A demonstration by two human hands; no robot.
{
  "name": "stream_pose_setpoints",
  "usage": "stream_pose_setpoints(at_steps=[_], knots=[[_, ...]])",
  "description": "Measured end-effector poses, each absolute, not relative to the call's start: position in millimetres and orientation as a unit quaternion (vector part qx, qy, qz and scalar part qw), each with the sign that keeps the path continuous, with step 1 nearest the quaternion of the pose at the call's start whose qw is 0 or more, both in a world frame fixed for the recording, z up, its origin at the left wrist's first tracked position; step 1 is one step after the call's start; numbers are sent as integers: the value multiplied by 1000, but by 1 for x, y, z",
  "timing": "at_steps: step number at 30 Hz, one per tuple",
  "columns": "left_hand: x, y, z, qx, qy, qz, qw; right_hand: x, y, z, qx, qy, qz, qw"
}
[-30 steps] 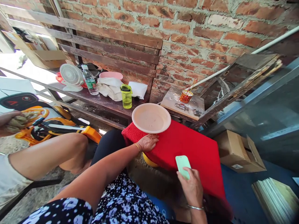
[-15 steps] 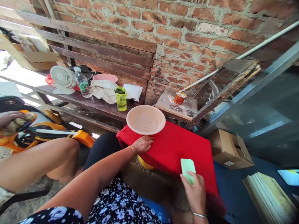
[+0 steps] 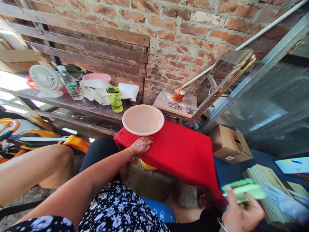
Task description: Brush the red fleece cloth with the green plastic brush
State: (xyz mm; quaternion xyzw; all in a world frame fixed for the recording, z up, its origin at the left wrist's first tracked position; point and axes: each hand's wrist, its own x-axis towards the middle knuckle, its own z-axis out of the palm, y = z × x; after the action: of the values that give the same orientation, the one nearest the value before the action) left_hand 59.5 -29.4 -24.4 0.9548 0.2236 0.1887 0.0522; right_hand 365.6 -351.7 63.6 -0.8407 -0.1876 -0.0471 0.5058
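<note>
My left hand (image 3: 141, 146) lies flat on the red cloth (image 3: 183, 146) that covers a low table, its fingertips close below the rim of a pale pink basin (image 3: 125, 120). Whether they touch the basin I cannot tell. At the lower right, my right hand (image 3: 241, 211) grips a light green scrubbing brush (image 3: 252, 192), held beyond the cloth's right edge with its green bristles on the far side. Motion blurs the brush a little.
Along the brick wall, a wooden bench holds a white fan (image 3: 45, 79), a plastic bottle (image 3: 71, 86) and a green drinking bottle (image 3: 115, 102). A small wooden table (image 3: 161, 100) carries a cup. To the right are a cardboard box (image 3: 225, 146) and stacked sheets (image 3: 267, 175). Another person's leg (image 3: 48, 161) is at left.
My right hand has moved right, off the cloth, and turned the brush so its bristles show. My left hand stays by the basin. The view has shifted to the right.
</note>
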Motion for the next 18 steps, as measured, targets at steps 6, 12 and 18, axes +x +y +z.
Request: stream_pose_setpoints(at_steps=[6, 12, 18], knots=[[59, -29, -26, 955, 219, 199, 31, 300, -296, 32, -832, -352, 115, 413], [60, -29, -26, 952, 225, 204, 28, 254, -276, 16, -803, -500, 90, 312], [60, -29, -27, 953, 218, 207, 40, 349, -343, 16, -893, -354, 37, 274]])
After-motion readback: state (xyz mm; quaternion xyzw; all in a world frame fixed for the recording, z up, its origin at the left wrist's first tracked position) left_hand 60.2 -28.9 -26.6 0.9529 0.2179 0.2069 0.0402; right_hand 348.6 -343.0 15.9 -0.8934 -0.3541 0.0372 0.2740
